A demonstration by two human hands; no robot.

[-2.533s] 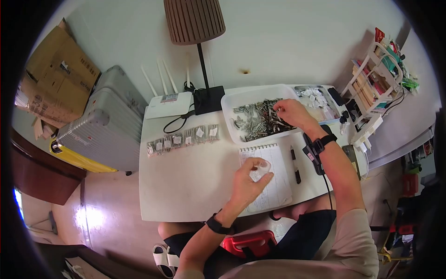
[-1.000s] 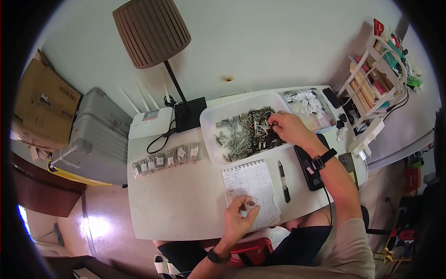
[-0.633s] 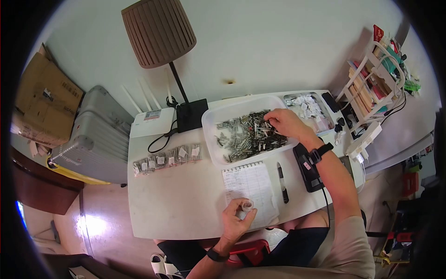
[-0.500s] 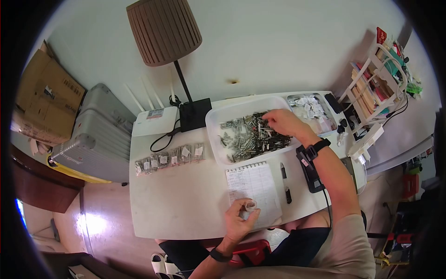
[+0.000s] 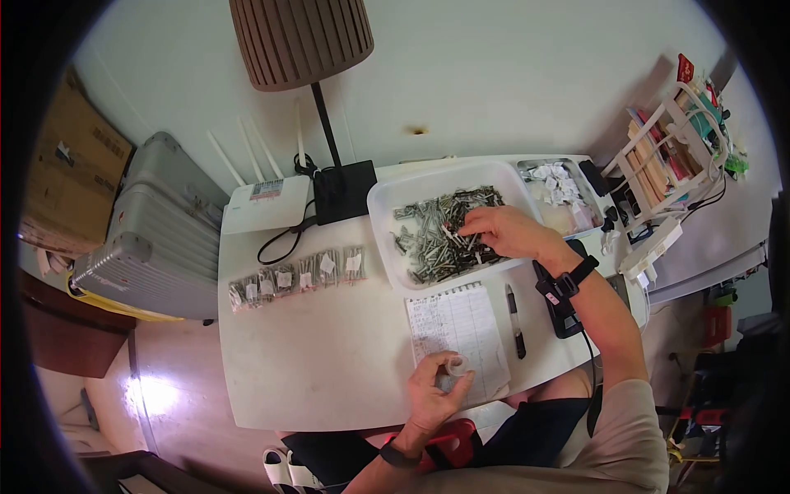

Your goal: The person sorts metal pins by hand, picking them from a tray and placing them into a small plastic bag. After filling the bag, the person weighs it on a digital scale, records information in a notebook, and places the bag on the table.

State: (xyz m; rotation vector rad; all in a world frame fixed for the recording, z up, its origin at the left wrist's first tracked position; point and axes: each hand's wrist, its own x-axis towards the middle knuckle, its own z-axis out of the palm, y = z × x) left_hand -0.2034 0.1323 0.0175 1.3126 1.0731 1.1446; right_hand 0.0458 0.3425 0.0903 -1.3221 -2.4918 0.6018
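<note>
My left hand (image 5: pixel 434 399) is closed around a small clear cup (image 5: pixel 457 366), held over the lower part of a spiral notepad (image 5: pixel 453 321) with handwriting on it. A translucent plastic tub (image 5: pixel 387 262) holds a heap of loose metal screws (image 5: pixel 440 239), some silvery and some dark. My right hand (image 5: pixel 502 230) reaches over the tub's right side, its fingertips pinched together at the top of the heap. What lies between those fingertips is too small to make out. A pen (image 5: pixel 514 321) lies beside the notepad.
Small bags of screws with white labels (image 5: pixel 306 273) lie in a row on the left. Behind them stand a white router (image 5: pixel 267 206) and a lamp (image 5: pixel 346 193). A metal tray (image 5: pixel 568 216) with paper slips and a black device (image 5: pixel 561 300) are on the right.
My right hand has moved slightly left and down across the heap. The view has shifted a little. My left hand keeps hold of the cup.
</note>
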